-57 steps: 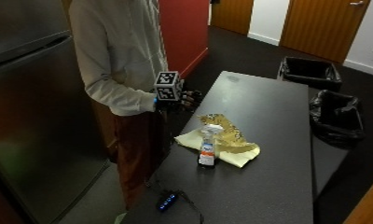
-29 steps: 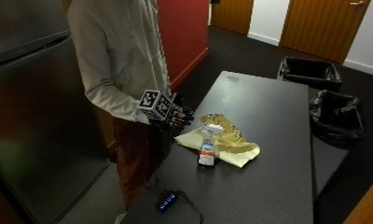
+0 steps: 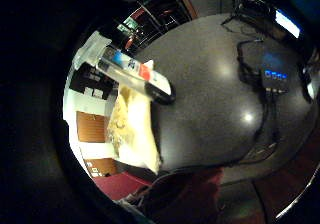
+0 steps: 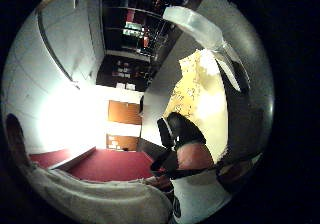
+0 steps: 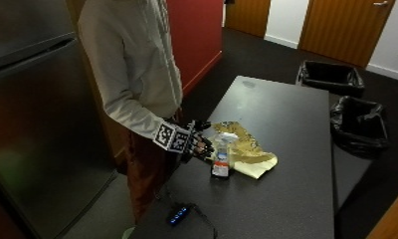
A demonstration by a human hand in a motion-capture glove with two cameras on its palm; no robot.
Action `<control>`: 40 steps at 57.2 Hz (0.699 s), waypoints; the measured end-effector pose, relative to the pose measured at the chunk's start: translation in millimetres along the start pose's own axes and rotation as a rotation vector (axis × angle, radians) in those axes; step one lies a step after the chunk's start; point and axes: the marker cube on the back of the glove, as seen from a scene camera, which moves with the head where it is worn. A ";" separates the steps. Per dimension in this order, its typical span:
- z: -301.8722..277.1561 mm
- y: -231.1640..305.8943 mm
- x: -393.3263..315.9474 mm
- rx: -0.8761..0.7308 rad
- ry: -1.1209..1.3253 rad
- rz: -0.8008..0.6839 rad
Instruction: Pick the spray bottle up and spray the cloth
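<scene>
A: Spray bottle (image 5: 220,158) first, outside view. Stands upright on the dark table (image 5: 292,199), near the left edge, its base touching or just over the near end of the yellow cloth (image 5: 247,149). Clear body, white trigger head, red-and-blue label low down.

B: Gloved right hand (image 5: 198,146)?

A: Just beside the bottle, on its left, at about trigger height. Whether the fingers touch it, cannot tell. Fingers look loosely spread, nothing grasped as far as this view shows.

B: Other items?

A: Small black box with blue lights (image 5: 178,214) at the near left corner, a cable running off it. Two black-lined bins (image 5: 331,77) on the floor past the table's right side.

B: Little-finger palm view.

A: Spray bottle (image 3: 131,69) again, standing on the table (image 3: 220,99), apart from the camera, not in the palm. Cloth (image 3: 131,129) lies beside and behind its base. Lit box (image 3: 274,76) sits well apart on bare tabletop.

B: Thumb-side palm view.

A: Bottle's white head (image 4: 195,24) and clear body show at the edge, cloth (image 4: 200,104) spread below it on the table. A bare fingertip in a black strap (image 4: 187,144) of the hand is straight-ish, curled round nothing.

B: Grip state, then?

A: Released; hand holds nothing, bottle stands on its own.
</scene>
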 end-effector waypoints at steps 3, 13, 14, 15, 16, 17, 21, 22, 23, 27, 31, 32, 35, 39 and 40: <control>5.1 -3.7 3.3 0.002 -0.025 0.025; 19.5 -17.2 13.1 -0.003 -0.059 0.063; 21.4 -19.0 13.7 -0.004 -0.066 0.068; 22.9 -21.2 14.0 -0.005 -0.074 0.074; 24.4 -23.6 14.0 -0.006 -0.083 0.081; 25.9 -26.0 13.9 -0.008 -0.093 0.088; 34.8 -33.0 14.4 -0.023 -0.125 0.107; 37.0 -34.7 14.6 -0.025 -0.131 0.112; 38.8 -36.7 14.9 -0.025 -0.134 0.116; 48.8 -41.5 16.9 -0.021 -0.140 0.131; 55.4 -44.1 17.6 -0.020 -0.155 0.142; 55.5 -45.7 17.5 -0.020 -0.159 0.145; 56.0 -50.1 17.2 -0.021 -0.170 0.150; 59.2 -54.0 16.9 -0.017 -0.189 0.158; 59.4 -55.2 16.5 -0.018 -0.196 0.161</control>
